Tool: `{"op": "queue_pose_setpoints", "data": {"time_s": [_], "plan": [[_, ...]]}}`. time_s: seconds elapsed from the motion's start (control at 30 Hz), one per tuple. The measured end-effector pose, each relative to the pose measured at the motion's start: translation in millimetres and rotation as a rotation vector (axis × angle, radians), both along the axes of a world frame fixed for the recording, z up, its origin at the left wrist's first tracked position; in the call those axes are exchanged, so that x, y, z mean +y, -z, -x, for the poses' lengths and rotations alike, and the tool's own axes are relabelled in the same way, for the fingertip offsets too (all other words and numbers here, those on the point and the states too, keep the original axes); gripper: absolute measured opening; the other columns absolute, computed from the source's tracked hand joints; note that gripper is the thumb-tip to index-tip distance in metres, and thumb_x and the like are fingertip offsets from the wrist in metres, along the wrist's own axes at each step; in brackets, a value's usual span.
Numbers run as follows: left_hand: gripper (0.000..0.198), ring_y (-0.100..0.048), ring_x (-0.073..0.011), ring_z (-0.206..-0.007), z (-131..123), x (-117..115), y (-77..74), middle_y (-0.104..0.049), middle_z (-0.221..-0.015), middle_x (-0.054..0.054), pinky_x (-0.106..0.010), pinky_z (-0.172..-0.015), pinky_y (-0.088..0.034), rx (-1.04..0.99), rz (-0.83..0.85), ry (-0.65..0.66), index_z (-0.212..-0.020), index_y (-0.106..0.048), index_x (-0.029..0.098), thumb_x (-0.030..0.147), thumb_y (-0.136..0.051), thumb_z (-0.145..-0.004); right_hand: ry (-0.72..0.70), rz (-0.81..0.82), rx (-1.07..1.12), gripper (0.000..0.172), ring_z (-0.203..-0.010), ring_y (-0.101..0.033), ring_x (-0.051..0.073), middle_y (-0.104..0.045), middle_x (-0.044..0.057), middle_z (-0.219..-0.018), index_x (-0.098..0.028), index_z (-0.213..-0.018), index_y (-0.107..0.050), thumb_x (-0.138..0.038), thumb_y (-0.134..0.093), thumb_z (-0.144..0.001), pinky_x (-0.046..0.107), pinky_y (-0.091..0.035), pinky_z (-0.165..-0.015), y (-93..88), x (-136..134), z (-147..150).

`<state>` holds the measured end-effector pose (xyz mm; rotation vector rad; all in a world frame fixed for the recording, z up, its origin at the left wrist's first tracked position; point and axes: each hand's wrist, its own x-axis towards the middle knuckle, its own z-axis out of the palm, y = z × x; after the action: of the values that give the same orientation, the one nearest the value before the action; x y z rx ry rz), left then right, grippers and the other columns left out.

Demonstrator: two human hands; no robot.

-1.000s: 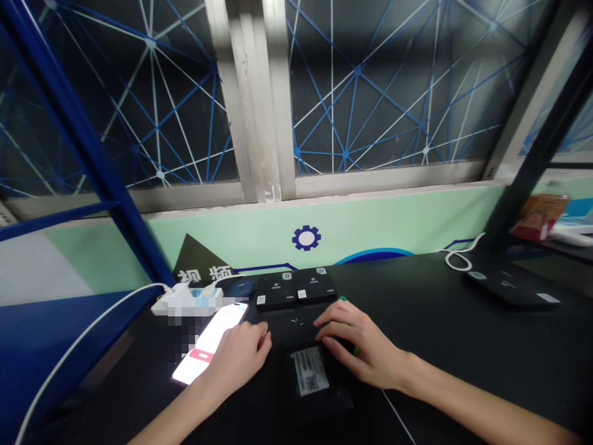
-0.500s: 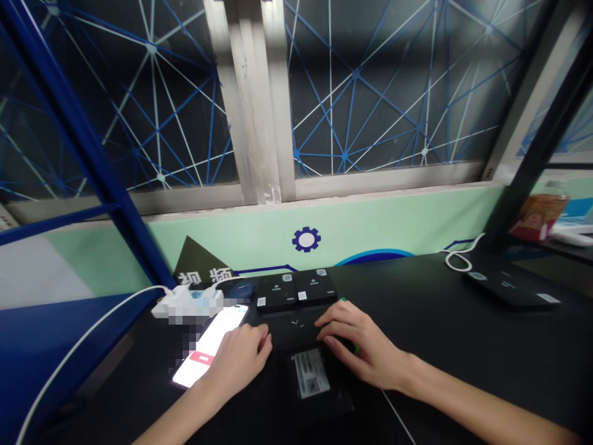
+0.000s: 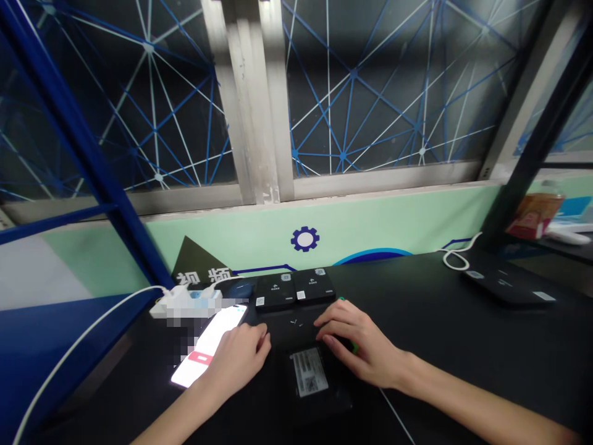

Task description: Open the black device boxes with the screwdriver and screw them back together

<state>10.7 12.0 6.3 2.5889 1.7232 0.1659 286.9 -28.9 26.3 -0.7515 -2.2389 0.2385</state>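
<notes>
My left hand point(image 3: 243, 353) rests with curled fingers beside the lit phone point(image 3: 210, 346), its wrist over the phone's lower edge; whether it holds anything is hidden. My right hand point(image 3: 356, 340) is bent over something green point(image 3: 355, 348), of which only bits show at the fingers and palm. Between the hands lies a black box point(image 3: 324, 402) with a white printed label point(image 3: 310, 372) facing up. Several tiny pale pieces point(image 3: 296, 322) lie just beyond it, left of my right fingertips.
Two flat black boxes point(image 3: 315, 287) stand side by side near the wall. A white power strip point(image 3: 185, 303) with plugs is at the left. Another black device point(image 3: 509, 288) and a looped white cable point(image 3: 456, 259) lie at the right.
</notes>
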Motion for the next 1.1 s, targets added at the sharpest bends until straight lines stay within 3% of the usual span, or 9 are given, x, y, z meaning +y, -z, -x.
{"op": "queue_pose_setpoints", "data": {"time_s": [1.1], "plan": [[0.036,-0.058,-0.0184,-0.057,-0.5,-0.9,-1.9,-0.058,-0.061,-0.002,-0.031,-0.053,-0.021,0.017,0.009,-0.008,-0.067,-0.051,0.02,0.029,-0.039,-0.099,0.018,-0.026,0.004,0.018,-0.096,-0.061,0.022,-0.069,0.009,-0.104,-0.02,-0.1,-0.066,-0.021,-0.048,-0.1,0.039,-0.048,-0.086,0.1,1.6,1.3]]}}
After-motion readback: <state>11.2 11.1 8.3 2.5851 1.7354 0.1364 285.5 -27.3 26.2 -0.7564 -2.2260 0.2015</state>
